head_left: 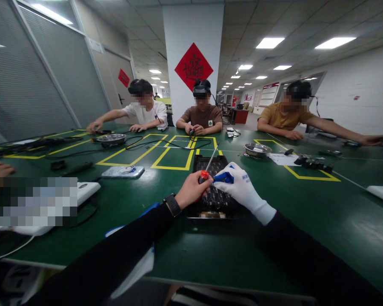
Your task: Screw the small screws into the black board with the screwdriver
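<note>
My left hand (194,188), bare with a dark watch at the wrist, is closed around a screwdriver (204,176). Its red and black handle sits in my fingers, and the metal shaft points up and away. Close beside it, my right hand (241,187) wears a white glove with blue at the fingers. Those fingers are pinched together near the screwdriver handle; whatever is between them is too small or hidden to name. Both hands are above a black tray (199,163) with a patterned inside, and a brownish piece (212,215) shows at its near end.
On the green table (306,238), a blue-and-white glove (130,223) lies partly under my left sleeve. A phone (123,171), metal bowls (258,149), black cables and a white device (86,193) are around. Three people sit opposite; another person's hand (0,168) is at the left edge.
</note>
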`<action>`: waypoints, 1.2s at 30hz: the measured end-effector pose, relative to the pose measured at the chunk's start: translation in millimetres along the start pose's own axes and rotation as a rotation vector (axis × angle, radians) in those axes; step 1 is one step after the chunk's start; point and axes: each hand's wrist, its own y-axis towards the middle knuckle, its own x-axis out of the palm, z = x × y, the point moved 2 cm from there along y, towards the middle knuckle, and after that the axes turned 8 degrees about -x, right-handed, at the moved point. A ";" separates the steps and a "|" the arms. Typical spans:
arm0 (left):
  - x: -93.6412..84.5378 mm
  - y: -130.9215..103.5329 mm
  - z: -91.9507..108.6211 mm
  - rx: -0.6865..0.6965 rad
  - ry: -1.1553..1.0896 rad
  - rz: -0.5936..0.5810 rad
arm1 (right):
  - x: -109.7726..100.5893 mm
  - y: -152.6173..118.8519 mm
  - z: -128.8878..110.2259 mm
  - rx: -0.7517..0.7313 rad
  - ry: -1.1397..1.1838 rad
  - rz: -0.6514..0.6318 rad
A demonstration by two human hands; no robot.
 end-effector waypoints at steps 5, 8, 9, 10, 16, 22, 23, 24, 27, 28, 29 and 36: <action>-1.3 0.8 -0.8 0.019 -0.009 0.043 | -4.1 0.3 12.5 0.104 -0.019 0.034; -1.5 1.1 -2.1 0.004 -0.019 0.064 | -3.1 -1.1 14.5 0.119 0.058 0.022; -1.5 1.2 -2.5 0.001 -0.020 0.071 | -2.2 -1.4 13.7 0.123 0.094 0.019; -1.3 1.2 -2.9 -0.001 -0.020 0.077 | -1.3 -1.5 12.3 0.129 0.128 0.020; -0.6 -0.6 -0.6 0.033 0.038 0.109 | 3.2 -1.5 1.7 0.169 0.253 0.055; 0.0 -2.7 2.8 0.057 0.087 0.106 | 3.6 -1.3 -2.7 0.117 0.173 -0.027; 0.4 -2.6 2.7 0.054 0.086 0.102 | 3.5 -1.1 -3.0 0.104 0.143 -0.038; 0.7 -2.5 2.3 0.051 0.084 0.100 | 3.6 -0.9 -3.4 0.089 0.119 -0.050; 1.4 -1.8 0.6 0.043 0.078 0.093 | 6.1 -0.6 -4.4 0.054 0.063 -0.096; 1.5 -1.6 -0.1 0.041 0.077 0.092 | 7.2 -0.4 -4.3 0.049 0.043 -0.109; 1.6 -1.4 -0.7 0.039 0.078 0.088 | 8.2 -0.2 -3.8 0.047 0.022 -0.120; 0.4 -1.8 -0.8 0.044 0.053 0.087 | -4.4 1.1 9.0 0.196 0.157 -0.440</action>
